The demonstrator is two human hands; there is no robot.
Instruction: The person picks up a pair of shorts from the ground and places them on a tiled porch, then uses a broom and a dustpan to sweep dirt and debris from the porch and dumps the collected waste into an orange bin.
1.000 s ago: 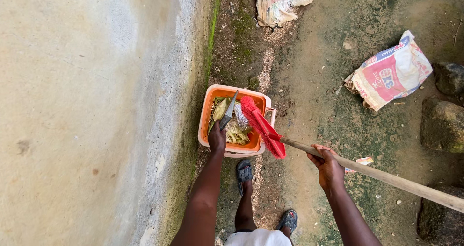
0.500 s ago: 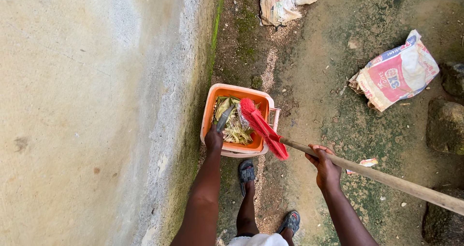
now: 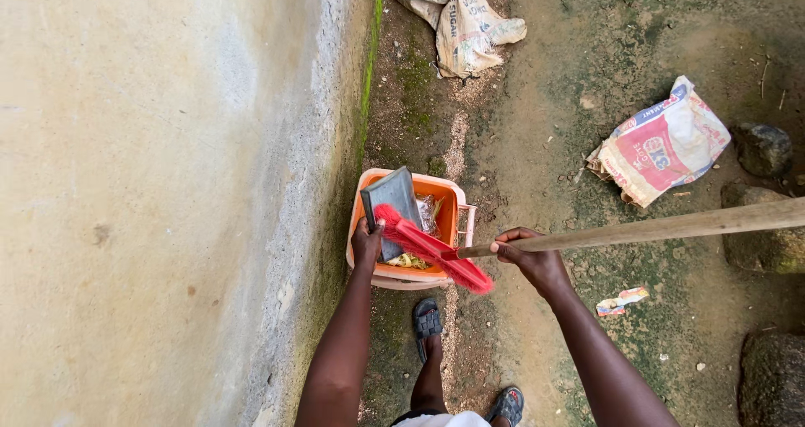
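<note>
**At the foot of a wall, dustpan and broom meet over an orange bin**

Just below the frame's centre, an orange bin (image 3: 453, 217) stands on bare earth against the base of a pale concrete wall (image 3: 168, 184), with peelings and scraps showing inside it. A grey dustpan (image 3: 391, 199) is tilted over the bin's left side, the left hand (image 3: 366, 244) clamped on its lower end. Across the pan lies the red head of a broom (image 3: 428, 248); its wooden handle (image 3: 671, 224) runs to the right edge of the frame, and the right hand (image 3: 528, 258) has its fingers closed around it near the head. A sandalled foot (image 3: 425, 318) stands just below the bin. Farther out, a printed sack (image 3: 457, 16) lies at upper centre, a red and white bag (image 3: 662, 142) at right, with stones (image 3: 761, 149) beside it.
</note>
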